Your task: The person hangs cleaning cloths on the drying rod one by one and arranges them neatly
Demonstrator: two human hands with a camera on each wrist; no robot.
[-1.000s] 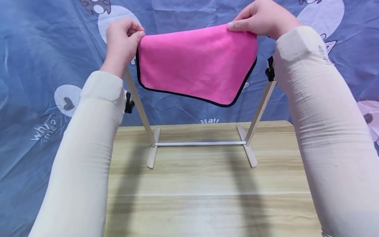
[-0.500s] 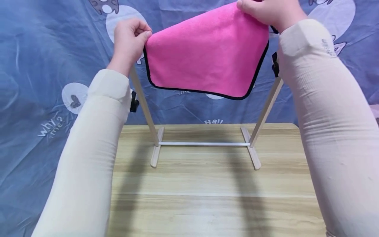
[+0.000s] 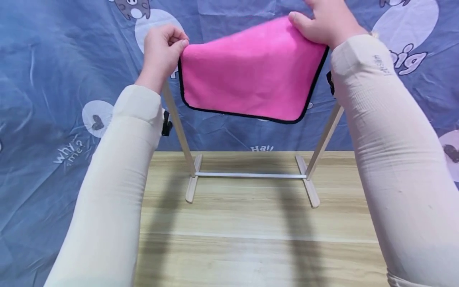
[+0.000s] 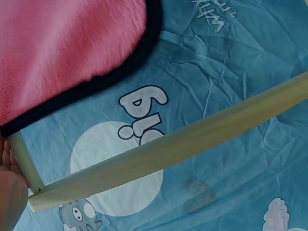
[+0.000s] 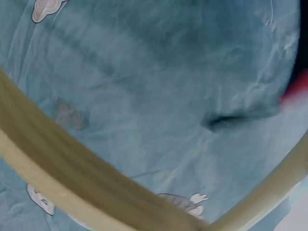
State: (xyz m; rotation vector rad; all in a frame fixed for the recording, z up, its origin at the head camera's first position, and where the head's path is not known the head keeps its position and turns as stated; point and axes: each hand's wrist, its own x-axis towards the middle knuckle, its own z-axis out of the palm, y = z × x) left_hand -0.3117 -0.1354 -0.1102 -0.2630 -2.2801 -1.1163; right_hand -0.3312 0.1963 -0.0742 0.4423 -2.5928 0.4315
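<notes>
A pink towel [image 3: 251, 79] with black edging hangs between both hands in the head view, its upper edge sloping up to the right and blurred. My left hand [image 3: 161, 52] pinches its upper left corner between thumb and fingers. At the upper right, my right hand [image 3: 328, 24] holds it with the thumb lying over the front; the other fingers are hidden behind it or cut off by the frame. Behind the towel stands a wooden rack [image 3: 179, 127]. In the left wrist view, the towel's fuzzy face [image 4: 72, 43] shows near the rack's post [image 4: 163, 154].
The rack's feet [image 3: 310, 193] and white lower bar [image 3: 251, 175] stand on a wood-grain table [image 3: 247, 223]. A blue patterned cloth [image 3: 43, 119] hangs behind. Dark clips [image 3: 167, 123] show beside the wrists. The right wrist view has a blurred rack post [image 5: 57, 163] up close.
The right hand lifted the towel's right side up, then came down a little, and the upper edge sags more. The left hand keeps its pinch. The whole view has shifted slightly.
</notes>
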